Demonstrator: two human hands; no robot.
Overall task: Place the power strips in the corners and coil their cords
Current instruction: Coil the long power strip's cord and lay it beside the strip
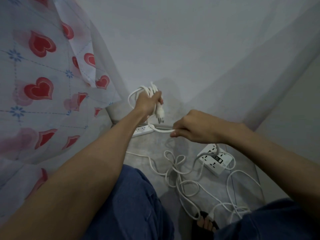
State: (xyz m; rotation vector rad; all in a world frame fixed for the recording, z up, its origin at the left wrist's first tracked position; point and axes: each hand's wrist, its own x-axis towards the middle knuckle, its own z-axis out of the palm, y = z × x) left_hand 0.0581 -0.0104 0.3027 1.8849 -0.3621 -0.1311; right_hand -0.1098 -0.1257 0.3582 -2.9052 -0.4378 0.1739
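My left hand [148,103] grips a coiled bundle of white cord [147,90] held up near the corner, and the plug [160,115] hangs below the fist. From the bundle the cord runs down to my right hand [194,127], which pinches it at the fingertips. A long white power strip [142,130] lies on the floor against the wall in the corner, partly hidden by my left wrist. A second, square white power strip [215,159] lies on the floor to the right, with its loose white cord [187,179] tangled in loops across the floor.
A heart-patterned curtain [39,87] hangs along the left. Grey walls [190,49] meet at the corner ahead. My knees in blue trousers [135,205] and a sandalled foot [205,222] are at the bottom, with cord loops beside the foot.
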